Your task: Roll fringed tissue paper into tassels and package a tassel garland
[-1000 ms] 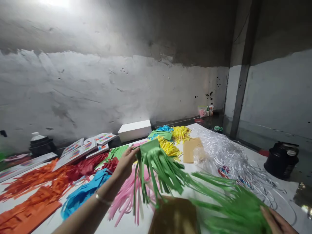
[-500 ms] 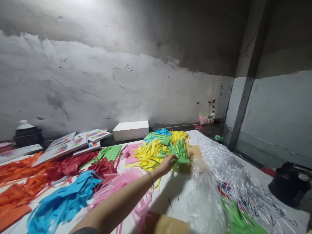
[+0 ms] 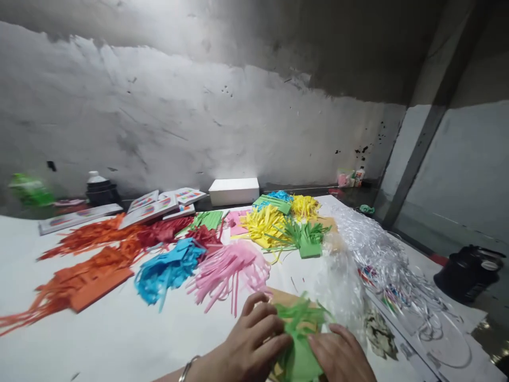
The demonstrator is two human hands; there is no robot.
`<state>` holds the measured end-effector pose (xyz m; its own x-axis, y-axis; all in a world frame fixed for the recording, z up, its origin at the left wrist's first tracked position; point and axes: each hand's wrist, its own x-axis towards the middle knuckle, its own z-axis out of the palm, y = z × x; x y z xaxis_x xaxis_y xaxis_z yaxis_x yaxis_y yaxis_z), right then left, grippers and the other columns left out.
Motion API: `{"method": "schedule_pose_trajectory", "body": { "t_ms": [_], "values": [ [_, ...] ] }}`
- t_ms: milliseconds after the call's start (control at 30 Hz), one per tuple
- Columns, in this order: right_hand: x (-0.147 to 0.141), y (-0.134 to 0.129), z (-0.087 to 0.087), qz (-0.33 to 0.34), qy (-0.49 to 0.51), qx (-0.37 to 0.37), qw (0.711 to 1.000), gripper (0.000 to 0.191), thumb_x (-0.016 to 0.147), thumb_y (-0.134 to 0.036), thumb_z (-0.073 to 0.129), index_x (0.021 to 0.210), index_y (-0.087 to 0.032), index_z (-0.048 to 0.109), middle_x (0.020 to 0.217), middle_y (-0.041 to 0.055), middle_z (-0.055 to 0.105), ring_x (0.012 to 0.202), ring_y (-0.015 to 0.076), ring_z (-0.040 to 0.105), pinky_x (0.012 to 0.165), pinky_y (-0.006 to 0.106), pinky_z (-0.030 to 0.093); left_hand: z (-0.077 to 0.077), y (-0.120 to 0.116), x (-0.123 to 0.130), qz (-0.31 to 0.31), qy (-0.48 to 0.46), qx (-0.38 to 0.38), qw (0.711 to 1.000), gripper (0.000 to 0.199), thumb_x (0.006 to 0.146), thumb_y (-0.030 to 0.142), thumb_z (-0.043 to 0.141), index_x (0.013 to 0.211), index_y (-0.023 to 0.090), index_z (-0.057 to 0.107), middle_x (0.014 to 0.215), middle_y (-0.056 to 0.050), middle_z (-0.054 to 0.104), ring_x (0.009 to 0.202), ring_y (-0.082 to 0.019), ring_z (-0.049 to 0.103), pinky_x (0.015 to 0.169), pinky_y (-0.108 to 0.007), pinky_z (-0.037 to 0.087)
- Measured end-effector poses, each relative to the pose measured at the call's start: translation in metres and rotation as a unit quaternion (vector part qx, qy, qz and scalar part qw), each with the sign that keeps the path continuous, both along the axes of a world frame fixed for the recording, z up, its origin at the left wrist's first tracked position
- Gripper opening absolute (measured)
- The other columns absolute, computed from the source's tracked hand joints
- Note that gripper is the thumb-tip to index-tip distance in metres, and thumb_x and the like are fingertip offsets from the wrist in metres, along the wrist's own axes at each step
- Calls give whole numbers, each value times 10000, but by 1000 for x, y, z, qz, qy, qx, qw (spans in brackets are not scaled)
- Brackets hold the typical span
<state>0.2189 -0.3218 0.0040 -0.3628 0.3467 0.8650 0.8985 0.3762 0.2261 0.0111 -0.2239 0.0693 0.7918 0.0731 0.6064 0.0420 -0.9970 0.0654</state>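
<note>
A green fringed paper (image 3: pixel 304 350) lies low at the front between my two hands, over a piece of brown cardboard (image 3: pixel 278 294). My left hand (image 3: pixel 254 339), with a bracelet at its wrist, bends its fingers onto the left side of the green paper. My right hand (image 3: pixel 344 353) holds the right edge of it. The green strips are blurred by motion. Further back, another green fringed bundle (image 3: pixel 310 246) rests on the table beside a yellow fringed bundle (image 3: pixel 264 225). A pink fringed bundle (image 3: pixel 233 265) lies just beyond my left hand.
Orange (image 3: pixel 99 289) and blue (image 3: pixel 175 268) fringed paper spreads to the left on the white table. Printed flat boxes (image 3: pixel 151 207) and a white box (image 3: pixel 234 191) stand along the wall. Shiny clear strips (image 3: pixel 369 249) and a black jug (image 3: pixel 469 273) are at the right.
My left hand has let go of the green bundle at the back and come down to the front. My right hand has come into view, and both now hold a green fringed paper.
</note>
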Motion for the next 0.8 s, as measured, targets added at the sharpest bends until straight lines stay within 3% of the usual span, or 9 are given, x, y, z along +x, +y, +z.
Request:
{"method": "schedule_pose_trajectory", "body": {
  "t_ms": [67,133,200,300,367,433,567,700,800],
  "values": [
    [-23,-3,0,4,29,-20,999,315,966,-105,415,1022,-172,718,814,41,764,771,153,725,945,362,532,3,-15,-36,41,57,-6,997,211,877,109,548,1011,256,619,852,-52,683,818,-226,586,923,-439,457],
    [-43,-10,-9,2,79,-42,996,362,904,-39,408,1016,-175,724,844,58,762,797,175,725,924,392,528,7,-30,-70,79,133,-79,985,112,844,277,684,938,273,624,914,-61,682,826,-243,585,860,-426,493],
    [-60,-18,-20,15,96,-66,993,419,868,-25,384,1058,-168,729,895,77,758,832,192,725,870,384,533,10,-42,-97,116,154,-179,965,298,771,455,779,960,281,629,1029,-81,664,896,-264,591,841,-410,523],
    [-83,-28,-29,28,92,-91,991,430,881,-38,383,1113,-159,724,870,83,733,829,202,713,840,382,527,8,-53,-117,157,93,-252,950,588,757,563,773,1234,288,567,1280,-127,585,1135,-308,556,952,-413,513],
    [-98,-34,-26,43,83,-91,991,350,919,-56,447,1119,-148,718,822,73,711,816,199,699,875,388,512,0,-58,-113,153,76,-247,954,733,769,537,775,1383,281,466,1405,-157,506,1254,-338,494,1033,-459,469],
    [-110,-39,-21,62,77,-91,991,313,931,-45,484,1120,-141,714,815,66,702,826,192,692,913,389,488,-14,-59,-103,136,71,-244,958,647,809,370,757,1381,259,475,1403,-161,512,1248,-326,509,1031,-463,472],
    [-117,-52,-21,74,84,-93,989,404,904,14,425,1151,-139,706,823,59,693,829,181,679,968,402,433,-55,-54,-99,202,4,-294,934,376,744,29,529,1054,213,635,1098,-95,652,1015,-219,635,882,-337,550],
    [-106,-61,-36,60,118,-108,985,479,851,11,396,1220,-126,670,851,75,657,844,193,658,962,448,419,-77,-43,-142,317,-42,-314,894,378,753,34,436,1043,179,630,1074,-130,642,969,-262,655,851,-443,559],
    [-105,-63,-33,69,125,-98,985,498,837,5,388,1233,-124,661,842,72,629,829,192,642,943,455,423,-68,-45,-168,355,-64,-326,874,346,845,180,524,1177,194,620,1229,-160,620,1136,-324,610,977,-541,496]
  ]
}}
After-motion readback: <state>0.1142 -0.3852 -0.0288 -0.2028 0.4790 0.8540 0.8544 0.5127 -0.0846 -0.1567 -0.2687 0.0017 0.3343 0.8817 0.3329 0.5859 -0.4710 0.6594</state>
